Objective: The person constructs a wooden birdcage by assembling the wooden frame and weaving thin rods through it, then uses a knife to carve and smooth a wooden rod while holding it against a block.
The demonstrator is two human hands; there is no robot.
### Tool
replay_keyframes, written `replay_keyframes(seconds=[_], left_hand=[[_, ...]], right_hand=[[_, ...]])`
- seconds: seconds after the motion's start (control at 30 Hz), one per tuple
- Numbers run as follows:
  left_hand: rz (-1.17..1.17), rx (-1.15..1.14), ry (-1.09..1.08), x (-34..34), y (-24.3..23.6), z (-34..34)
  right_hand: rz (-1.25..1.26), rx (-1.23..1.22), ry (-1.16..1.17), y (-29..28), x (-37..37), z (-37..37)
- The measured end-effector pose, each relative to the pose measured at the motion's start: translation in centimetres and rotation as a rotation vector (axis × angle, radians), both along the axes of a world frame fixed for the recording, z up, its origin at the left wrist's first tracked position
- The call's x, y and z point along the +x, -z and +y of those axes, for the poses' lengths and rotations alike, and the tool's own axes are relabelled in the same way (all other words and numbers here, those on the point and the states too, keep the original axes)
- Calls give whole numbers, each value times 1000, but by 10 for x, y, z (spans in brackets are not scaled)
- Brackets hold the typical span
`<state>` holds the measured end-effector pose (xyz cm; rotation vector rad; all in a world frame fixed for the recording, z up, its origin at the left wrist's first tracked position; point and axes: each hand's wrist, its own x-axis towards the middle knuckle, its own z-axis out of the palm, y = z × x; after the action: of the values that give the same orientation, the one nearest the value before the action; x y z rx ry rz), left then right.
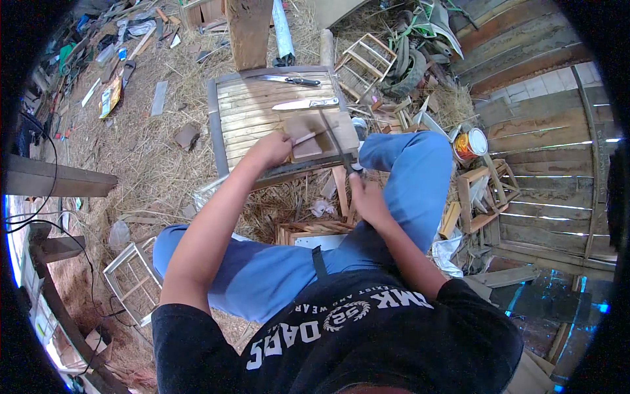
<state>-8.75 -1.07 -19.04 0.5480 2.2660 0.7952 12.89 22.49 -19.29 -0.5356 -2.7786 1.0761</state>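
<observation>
My left hand (272,148) is closed at the near edge of a low slatted table (246,118), pinching a thin pale wooden strip (304,138) over flat wooden pieces (308,150). In my right hand (369,198) is the dark handle of a long, narrow bladed tool (336,136). Its blade points away from me, just right of the strip; whether they touch I cannot tell. Farther back on the tabletop lie a black-handled knife (303,81) and a second knife with a pale patterned handle (321,103).
A wooden post (249,33) rises behind the table. Small wooden frames stand at the back right (367,62), the right (482,194) and the left (134,282). A can (470,144) is beside my right knee. Straw and scraps cover the floor.
</observation>
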Motion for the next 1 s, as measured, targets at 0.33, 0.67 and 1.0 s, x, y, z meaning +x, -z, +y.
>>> replay_keyframes(seconds=[0.33, 0.67, 1.0], left_hand=[[469, 11, -1, 33, -23, -14], [453, -68, 0, 22, -13, -13], [463, -67, 7, 27, -24, -4]], right_hand=[[-471, -685, 209, -30, -6, -5], [110, -490, 54, -99, -30, -20], [-87, 138, 60, 35, -2, 13]])
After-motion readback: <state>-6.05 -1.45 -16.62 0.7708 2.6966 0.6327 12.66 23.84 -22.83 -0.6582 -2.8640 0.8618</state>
